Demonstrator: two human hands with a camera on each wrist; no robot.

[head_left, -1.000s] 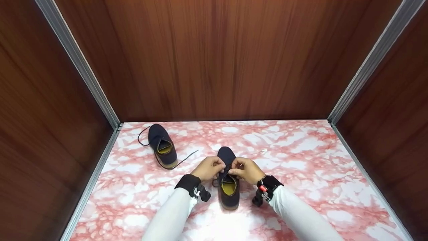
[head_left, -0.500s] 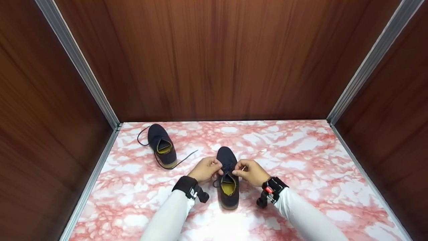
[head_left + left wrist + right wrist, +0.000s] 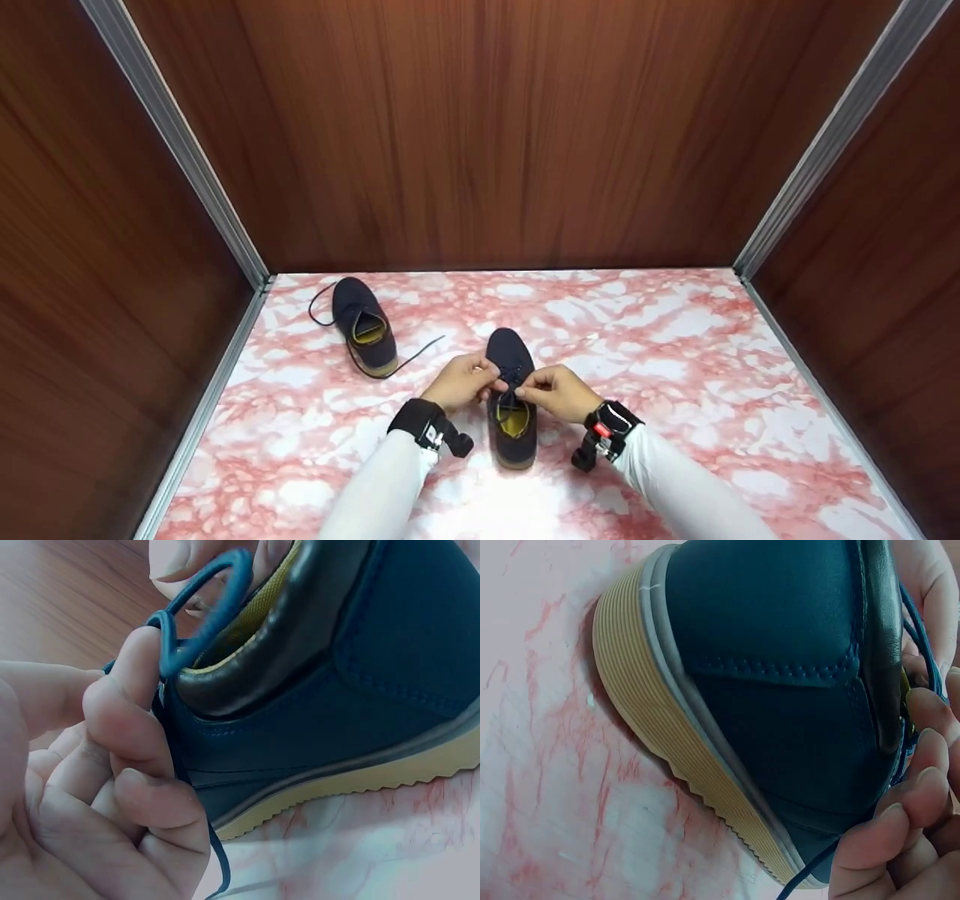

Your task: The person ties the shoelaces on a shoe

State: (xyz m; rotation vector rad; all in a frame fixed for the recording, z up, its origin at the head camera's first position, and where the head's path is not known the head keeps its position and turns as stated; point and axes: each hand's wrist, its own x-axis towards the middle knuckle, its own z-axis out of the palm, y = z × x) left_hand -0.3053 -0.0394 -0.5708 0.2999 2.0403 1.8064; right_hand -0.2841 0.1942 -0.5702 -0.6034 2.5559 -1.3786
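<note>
A dark navy lace-up shoe [image 3: 508,346] with a yellow lining stands toe away between both hands. At its left side the left hand [image 3: 463,380] pinches the shoelace between thumb and index finger. In the left wrist view, a loop of the blue shoelace [image 3: 241,577] rises beside those fingers near the collar, and a loose end hangs below. Opposite, the right hand [image 3: 564,393] pinches the lace over the tongue with thumb and fingertips. A free lace end [image 3: 810,868] trails below the right fingers along the shoe's side. The fingers partly hide the knot area.
A second navy shoe [image 3: 354,298] stands at the back left, its untied lace [image 3: 421,352] spread on the surface to either side. The red-and-white marbled tabletop [image 3: 660,450] is bounded by brown wood-grain panels [image 3: 480,135] at the back and both sides.
Both hands drew slightly apart, then the right hand came back in toward the left. A loop of lace now hangs over the shoe's opening. The second shoe has stayed put.
</note>
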